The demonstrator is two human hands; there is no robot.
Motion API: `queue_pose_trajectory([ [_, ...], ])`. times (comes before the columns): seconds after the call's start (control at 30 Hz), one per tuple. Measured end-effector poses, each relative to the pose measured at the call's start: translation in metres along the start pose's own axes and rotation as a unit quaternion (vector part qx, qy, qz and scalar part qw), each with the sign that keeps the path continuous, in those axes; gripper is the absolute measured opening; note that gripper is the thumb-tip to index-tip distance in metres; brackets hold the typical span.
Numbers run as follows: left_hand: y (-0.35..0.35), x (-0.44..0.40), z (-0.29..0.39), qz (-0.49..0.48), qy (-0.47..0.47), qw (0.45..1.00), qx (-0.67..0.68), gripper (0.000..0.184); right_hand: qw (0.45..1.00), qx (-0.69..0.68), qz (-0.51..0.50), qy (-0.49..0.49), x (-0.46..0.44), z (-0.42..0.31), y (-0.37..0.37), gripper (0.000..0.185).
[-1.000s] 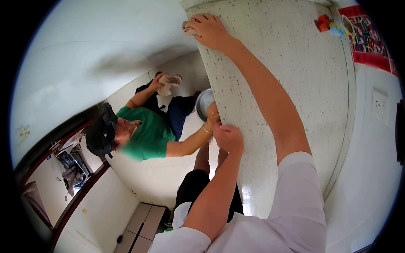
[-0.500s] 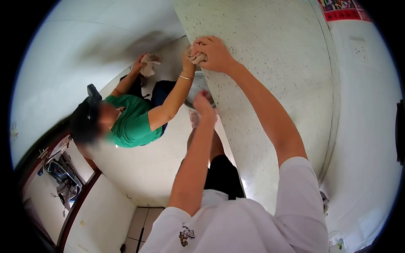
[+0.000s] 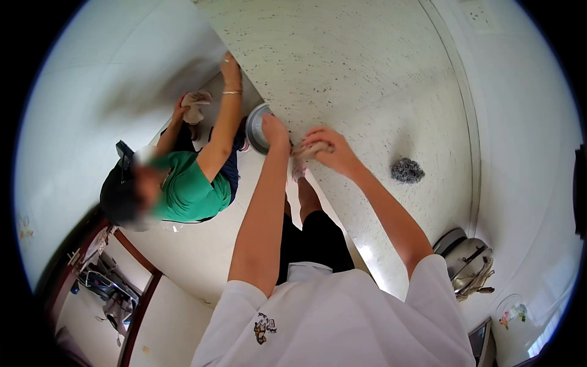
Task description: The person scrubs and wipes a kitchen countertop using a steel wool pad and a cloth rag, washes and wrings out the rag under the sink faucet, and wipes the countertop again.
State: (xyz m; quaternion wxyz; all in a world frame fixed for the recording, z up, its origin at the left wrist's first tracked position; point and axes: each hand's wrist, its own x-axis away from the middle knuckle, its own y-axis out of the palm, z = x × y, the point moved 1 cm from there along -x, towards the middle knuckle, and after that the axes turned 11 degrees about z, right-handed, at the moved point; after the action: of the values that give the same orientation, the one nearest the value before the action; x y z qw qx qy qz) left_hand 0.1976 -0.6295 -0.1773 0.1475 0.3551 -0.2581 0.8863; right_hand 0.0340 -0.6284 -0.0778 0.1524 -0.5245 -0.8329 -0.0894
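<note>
Right hand (image 3: pixel 338 155) holds one cloth (image 3: pixel 310 150), seemingly.

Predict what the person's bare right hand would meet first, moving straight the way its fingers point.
The bare right hand, holding a crumpled beige cloth, would probably meet the bare left hand first, though depth is unclear.

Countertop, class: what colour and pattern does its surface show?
The countertop is pale cream with dark speckles, seen in the head view.

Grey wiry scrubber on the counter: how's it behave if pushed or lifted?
The scrubber is probably light and springy, given its tangled strands. Its ragged, squat shape suggests it would slide rather than roll on the flat counter.
</note>
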Motion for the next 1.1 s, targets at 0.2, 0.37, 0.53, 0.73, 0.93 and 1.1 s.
queue_pose_trajectory([
  [0.2, 0.026, 0.014, 0.011, 0.165, 0.045, 0.975, -0.144, 0.061, 0.888, 0.342, 0.304, -0.049, -0.007, -0.009, -0.058, 0.027],
  [0.37, 0.025, 0.036, 0.026, 0.233, 0.068, 0.944, -0.223, 0.060, 0.883, 0.268, 0.381, -0.067, -0.019, -0.013, -0.093, 0.027],
  [0.53, 0.032, 0.052, 0.040, 0.298, 0.056, 0.915, -0.267, 0.056, 0.880, 0.278, 0.378, -0.081, -0.017, -0.008, -0.072, 0.037],
  [0.73, 0.030, 0.043, 0.029, 0.326, 0.077, 0.894, -0.297, 0.054, 0.836, 0.377, 0.391, -0.080, -0.017, 0.016, -0.028, 0.043],
  [0.93, 0.034, 0.045, 0.029, 0.325, 0.141, 0.870, -0.342, 0.054, 0.832, 0.379, 0.366, -0.176, -0.020, 0.018, 0.018, 0.040],
  [1.1, 0.031, 0.015, 0.000, 0.303, 0.161, 0.889, -0.303, 0.055, 0.856, 0.384, 0.257, -0.232, -0.034, 0.019, -0.013, 0.036],
])
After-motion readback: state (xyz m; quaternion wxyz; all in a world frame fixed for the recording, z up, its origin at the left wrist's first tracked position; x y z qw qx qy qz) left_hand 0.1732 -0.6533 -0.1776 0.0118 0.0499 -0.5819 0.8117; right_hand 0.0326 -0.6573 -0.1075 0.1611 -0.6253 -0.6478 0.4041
